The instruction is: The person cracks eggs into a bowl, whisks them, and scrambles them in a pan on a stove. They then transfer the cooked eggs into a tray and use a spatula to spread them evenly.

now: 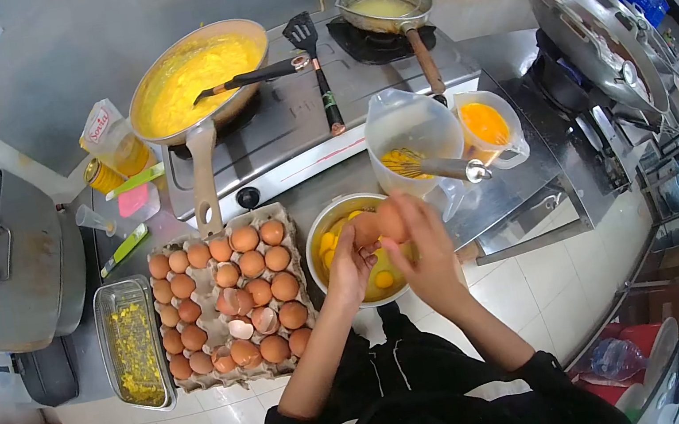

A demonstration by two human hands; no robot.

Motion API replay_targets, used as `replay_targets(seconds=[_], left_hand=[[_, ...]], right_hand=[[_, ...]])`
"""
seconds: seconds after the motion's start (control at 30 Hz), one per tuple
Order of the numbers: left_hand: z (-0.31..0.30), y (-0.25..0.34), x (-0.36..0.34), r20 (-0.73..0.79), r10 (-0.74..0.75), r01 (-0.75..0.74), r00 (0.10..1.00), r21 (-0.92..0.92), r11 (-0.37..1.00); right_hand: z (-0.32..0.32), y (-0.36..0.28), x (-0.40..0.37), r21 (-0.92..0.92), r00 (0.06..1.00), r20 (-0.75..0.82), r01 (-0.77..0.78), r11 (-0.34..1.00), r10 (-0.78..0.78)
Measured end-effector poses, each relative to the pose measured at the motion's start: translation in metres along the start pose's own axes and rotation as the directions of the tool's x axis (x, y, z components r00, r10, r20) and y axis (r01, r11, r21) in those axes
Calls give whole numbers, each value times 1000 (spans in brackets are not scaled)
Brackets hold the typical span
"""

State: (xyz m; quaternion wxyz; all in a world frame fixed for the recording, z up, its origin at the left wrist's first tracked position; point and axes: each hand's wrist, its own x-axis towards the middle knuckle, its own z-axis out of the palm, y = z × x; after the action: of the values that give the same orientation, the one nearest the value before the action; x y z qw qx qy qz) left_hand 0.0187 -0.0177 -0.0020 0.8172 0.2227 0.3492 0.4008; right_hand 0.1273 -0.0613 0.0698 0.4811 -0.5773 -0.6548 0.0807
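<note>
Both my hands are over a metal bowl [313, 261] that holds several raw eggs with whole yolks. My left hand [349, 271] is closed around a brown eggshell piece [365, 227]. Right against it, the fingers of my right hand [430, 258] grip another rounded brown eggshell piece [392, 219]. Left of the bowl lies a cardboard egg tray [218, 318] with many brown eggs and several broken shells among them. Close behind my right hand is a clear plastic pitcher [406, 124] with a whisk [444, 167] resting in it.
A pan of yellow egg [196, 79] and a spatula [320, 71] rest on the stove [288, 122]; a strainer [381, 3] sits at its back right. A measuring cup [487, 126] of beaten egg stands beside the pitcher. Left are a metal tray [136, 349] and a large pot [28, 255].
</note>
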Motion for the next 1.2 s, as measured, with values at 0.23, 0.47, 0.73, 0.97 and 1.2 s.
replay_targets(seconds=[0.23, 0.47, 0.73, 0.97, 1.2], left_hand=[[-19, -1, 10, -26, 30, -21, 999, 302, 953], [-11, 5, 3, 44, 234, -202, 971, 667, 717], [-23, 10, 13, 122, 205, -239, 971, 520, 820], [-5, 32, 5, 158, 136, -208, 978, 776, 595], [1, 48, 3, 403, 290, -464, 868, 867, 183]], right_hand=[[13, 31, -12, 277, 940, 172, -333, 901, 294], [28, 41, -18, 220, 975, 136, -200, 955, 173], [14, 75, -12, 522, 499, 714, -847, 102, 491], [20, 66, -11, 461, 769, 495, -626, 629, 404], [17, 53, 0, 287, 888, 410, -343, 894, 209]])
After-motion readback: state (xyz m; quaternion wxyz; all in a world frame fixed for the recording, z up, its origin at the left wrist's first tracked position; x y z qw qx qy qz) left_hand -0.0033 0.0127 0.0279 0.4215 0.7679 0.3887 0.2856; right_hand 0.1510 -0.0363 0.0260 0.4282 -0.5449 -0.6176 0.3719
